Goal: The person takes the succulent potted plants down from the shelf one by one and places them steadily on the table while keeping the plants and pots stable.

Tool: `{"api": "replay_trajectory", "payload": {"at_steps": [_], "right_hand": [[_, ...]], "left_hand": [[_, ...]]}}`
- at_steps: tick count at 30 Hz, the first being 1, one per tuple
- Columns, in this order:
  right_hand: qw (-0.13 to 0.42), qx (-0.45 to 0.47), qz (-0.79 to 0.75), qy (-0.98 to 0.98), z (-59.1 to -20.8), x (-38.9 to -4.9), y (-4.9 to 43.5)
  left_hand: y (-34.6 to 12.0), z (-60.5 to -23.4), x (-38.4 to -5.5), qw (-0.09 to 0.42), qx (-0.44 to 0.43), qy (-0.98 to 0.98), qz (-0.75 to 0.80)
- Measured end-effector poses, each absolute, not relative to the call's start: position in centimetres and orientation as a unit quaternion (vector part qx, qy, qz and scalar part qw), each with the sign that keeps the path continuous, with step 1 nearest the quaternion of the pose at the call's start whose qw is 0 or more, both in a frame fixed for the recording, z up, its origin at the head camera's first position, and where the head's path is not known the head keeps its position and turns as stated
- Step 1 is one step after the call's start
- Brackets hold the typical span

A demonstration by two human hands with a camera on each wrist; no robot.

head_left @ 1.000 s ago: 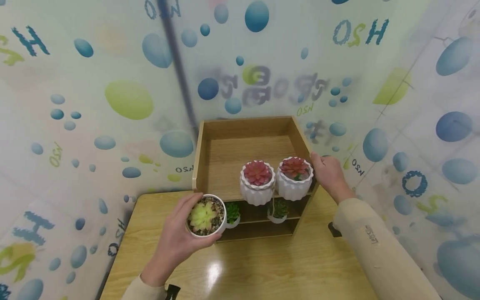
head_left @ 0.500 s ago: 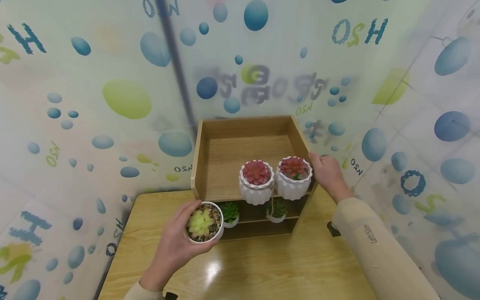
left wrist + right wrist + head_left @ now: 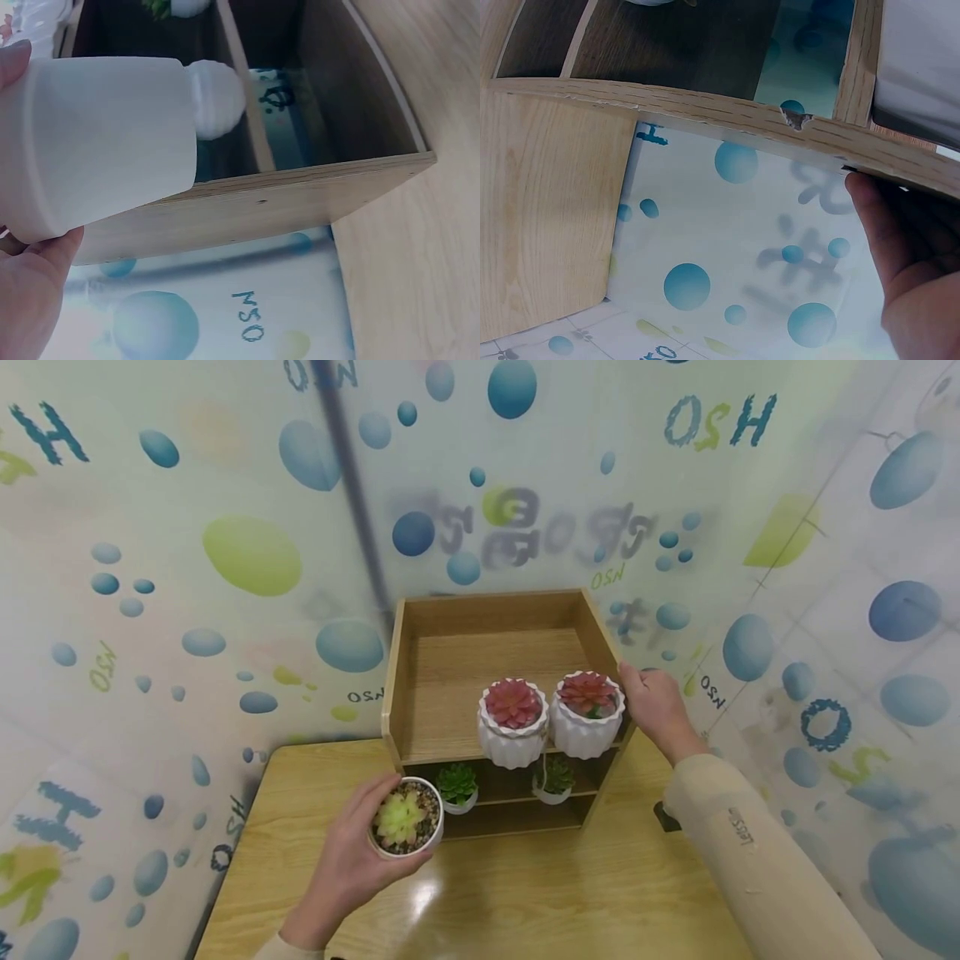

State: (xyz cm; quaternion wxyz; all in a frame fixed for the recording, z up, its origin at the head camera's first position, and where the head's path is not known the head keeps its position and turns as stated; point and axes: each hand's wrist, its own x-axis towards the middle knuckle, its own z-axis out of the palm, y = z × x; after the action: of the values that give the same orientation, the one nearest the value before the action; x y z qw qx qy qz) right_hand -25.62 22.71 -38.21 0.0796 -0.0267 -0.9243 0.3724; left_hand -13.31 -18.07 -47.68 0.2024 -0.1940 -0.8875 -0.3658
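My left hand [image 3: 352, 847] grips a smooth white pot with a yellow-green succulent [image 3: 405, 818] in gravel, thumb and fingers around its sides. It hangs before the lower left front of a wooden shelf unit [image 3: 487, 647]. The left wrist view shows the pot's plain wall [image 3: 112, 135] beside the compartments. My right hand [image 3: 660, 708] holds the unit's right side panel; the right wrist view has a digit [image 3: 866, 202] against its outer face, other fingers partly hidden. Two red succulents in ribbed white pots, left [image 3: 513, 731] and right [image 3: 587, 718], stand on top.
In the middle compartment sit two small white pots with green succulents, the left one [image 3: 457, 787] near the held pot and the right one [image 3: 555, 779]. The unit stands on a wooden table [image 3: 525, 893]. Behind it rises a bubble-patterned wall [image 3: 247, 552].
My left hand has lowered the potted succulent slightly, uncovering more of the left green plant in the compartment. My right hand stays on the side panel.
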Motion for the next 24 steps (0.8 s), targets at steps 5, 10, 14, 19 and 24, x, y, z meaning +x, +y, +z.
{"api": "replay_trajectory", "payload": {"at_steps": [5,10,14,19,24], "right_hand": [[0.071,-0.03,0.374,-0.924,-38.1,-25.6,22.7],[0.069,-0.032,0.377,-0.923,-38.1,-25.6,22.7],[0.072,-0.033,0.377,-0.923,-38.1,-25.6,22.7],[0.071,-0.037,0.385,-0.92,-38.1,-25.5,22.7],[0.07,-0.034,0.389,-0.918,-38.1,-25.5,22.7]], "left_hand": [[-18.2,-48.6,-13.3,0.196,-0.189,-0.89,-0.367],[-18.4,-49.4,-13.3,0.192,-0.181,-0.892,-0.368],[-18.5,-49.9,-13.2,0.187,-0.173,-0.895,-0.366],[-18.5,-50.4,-13.2,0.176,-0.158,-0.898,-0.37],[-18.5,-50.8,-13.1,0.157,-0.144,-0.901,-0.378]]}}
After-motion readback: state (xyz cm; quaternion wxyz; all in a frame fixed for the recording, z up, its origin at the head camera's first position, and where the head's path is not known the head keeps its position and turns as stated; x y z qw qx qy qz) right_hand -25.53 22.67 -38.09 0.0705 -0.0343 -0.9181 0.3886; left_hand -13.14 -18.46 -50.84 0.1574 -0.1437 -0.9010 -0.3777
